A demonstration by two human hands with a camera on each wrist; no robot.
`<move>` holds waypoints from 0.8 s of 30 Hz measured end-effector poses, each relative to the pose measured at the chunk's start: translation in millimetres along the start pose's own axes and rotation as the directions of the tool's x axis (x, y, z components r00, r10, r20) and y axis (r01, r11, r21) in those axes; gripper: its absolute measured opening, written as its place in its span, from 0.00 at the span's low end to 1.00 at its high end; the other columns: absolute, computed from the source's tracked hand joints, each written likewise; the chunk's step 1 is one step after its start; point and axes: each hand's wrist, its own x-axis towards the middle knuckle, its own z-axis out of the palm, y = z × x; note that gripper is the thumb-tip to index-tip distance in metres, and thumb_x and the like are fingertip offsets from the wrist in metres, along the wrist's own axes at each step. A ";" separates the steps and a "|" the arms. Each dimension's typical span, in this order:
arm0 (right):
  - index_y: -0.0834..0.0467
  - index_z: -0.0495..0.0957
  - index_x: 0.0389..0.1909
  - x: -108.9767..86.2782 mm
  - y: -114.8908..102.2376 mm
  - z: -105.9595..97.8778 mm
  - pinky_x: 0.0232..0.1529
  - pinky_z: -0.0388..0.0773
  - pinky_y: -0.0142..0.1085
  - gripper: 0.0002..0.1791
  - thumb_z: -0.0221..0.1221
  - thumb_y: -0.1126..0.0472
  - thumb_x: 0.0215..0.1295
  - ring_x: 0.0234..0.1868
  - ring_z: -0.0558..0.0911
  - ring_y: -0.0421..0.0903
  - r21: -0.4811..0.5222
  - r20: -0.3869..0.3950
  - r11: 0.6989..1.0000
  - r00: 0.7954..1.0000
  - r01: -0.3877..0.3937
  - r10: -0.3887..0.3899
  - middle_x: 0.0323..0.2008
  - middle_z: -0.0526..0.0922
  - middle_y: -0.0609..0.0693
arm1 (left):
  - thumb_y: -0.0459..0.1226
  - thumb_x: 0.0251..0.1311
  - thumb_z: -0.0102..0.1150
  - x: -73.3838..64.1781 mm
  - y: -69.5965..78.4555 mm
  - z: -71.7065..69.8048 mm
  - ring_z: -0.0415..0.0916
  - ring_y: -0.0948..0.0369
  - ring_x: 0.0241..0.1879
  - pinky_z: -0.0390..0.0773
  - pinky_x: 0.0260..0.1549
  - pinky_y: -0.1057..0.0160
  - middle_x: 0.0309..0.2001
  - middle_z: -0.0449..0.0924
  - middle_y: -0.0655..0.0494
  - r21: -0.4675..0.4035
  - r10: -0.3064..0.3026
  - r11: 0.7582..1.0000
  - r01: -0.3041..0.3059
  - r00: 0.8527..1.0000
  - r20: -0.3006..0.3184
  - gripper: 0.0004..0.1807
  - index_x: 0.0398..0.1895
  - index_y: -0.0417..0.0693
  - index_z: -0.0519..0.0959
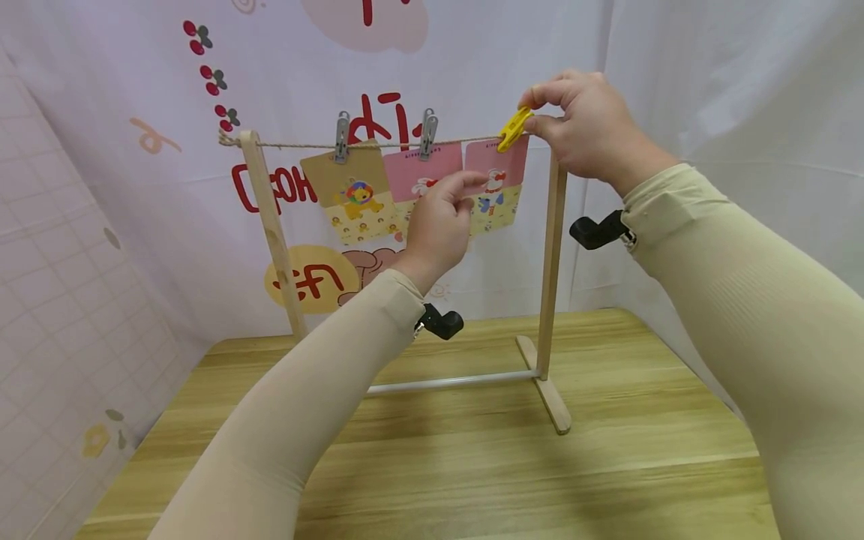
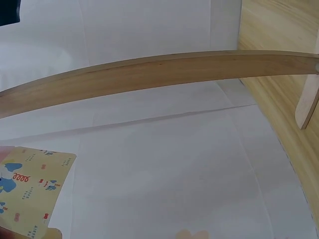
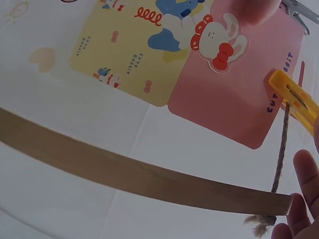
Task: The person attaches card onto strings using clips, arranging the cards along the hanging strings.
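Note:
My right hand (image 1: 590, 124) pinches a yellow clothespin (image 1: 516, 129) between thumb and fingers. Its tip is over the top edge of a pink and yellow card (image 1: 499, 154), at the twine (image 1: 280, 145). A cartoon rabbit shows on the card in the right wrist view, where the clothespin (image 3: 294, 94) lies across both card and twine. My left hand (image 1: 439, 225) holds this card by its left side, one finger across its front; behind the card its grip is hidden. Beside it hang another pink card (image 1: 405, 166) and a brown and yellow card (image 1: 347, 176), each under a grey metal clip (image 1: 428, 135).
The twine runs between two wooden posts (image 1: 553, 262) of a stand. A white rod (image 1: 452, 383) joins the posts low down, above the wooden table (image 1: 472, 465). A printed white cloth (image 1: 466, 67) hangs behind.

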 end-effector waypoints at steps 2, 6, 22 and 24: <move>0.55 0.84 0.60 -0.6 0.1 -0.4 0.59 0.71 0.46 0.15 0.59 0.57 0.79 0.69 0.70 0.53 0.001 0.000 1.000 1.000 -0.009 0.009 0.66 0.78 0.54 | 0.34 0.80 0.52 0.0 0.7 0.4 0.77 0.65 0.53 0.76 0.34 0.69 0.66 0.81 0.63 -0.009 -0.005 1.000 0.005 1.000 0.001 0.18 0.66 0.59 0.81; 0.55 0.84 0.60 -2.9 0.6 -0.2 0.54 0.71 0.37 0.15 0.59 0.57 0.78 0.64 0.71 0.52 0.016 -0.005 1.000 1.000 -0.007 0.007 0.64 0.79 0.55 | 0.35 0.79 0.53 -0.7 1.5 0.7 0.76 0.65 0.51 0.76 0.32 0.68 0.66 0.81 0.63 -0.010 -0.015 1.000 0.015 1.000 -0.002 0.19 0.67 0.59 0.80; 0.54 0.84 0.61 -7.2 5.4 4.1 0.36 0.69 0.28 0.16 0.61 0.58 0.77 0.38 0.71 0.46 0.074 -0.021 0.997 1.000 0.014 -0.012 0.62 0.79 0.56 | 0.32 0.79 0.53 -1.2 -2.3 2.8 0.77 0.63 0.49 0.76 0.36 0.67 0.66 0.80 0.61 -0.018 -0.007 1.000 0.007 1.000 0.000 0.20 0.68 0.58 0.79; 0.53 0.84 0.62 -7.5 5.5 4.3 0.37 0.69 0.27 0.17 0.61 0.58 0.77 0.41 0.71 0.45 0.077 -0.018 0.997 1.000 0.009 -0.007 0.63 0.78 0.56 | 0.32 0.79 0.52 -1.1 -2.6 2.8 0.76 0.63 0.47 0.74 0.34 0.67 0.67 0.80 0.61 -0.014 -0.003 1.000 0.003 1.000 -0.001 0.20 0.68 0.58 0.79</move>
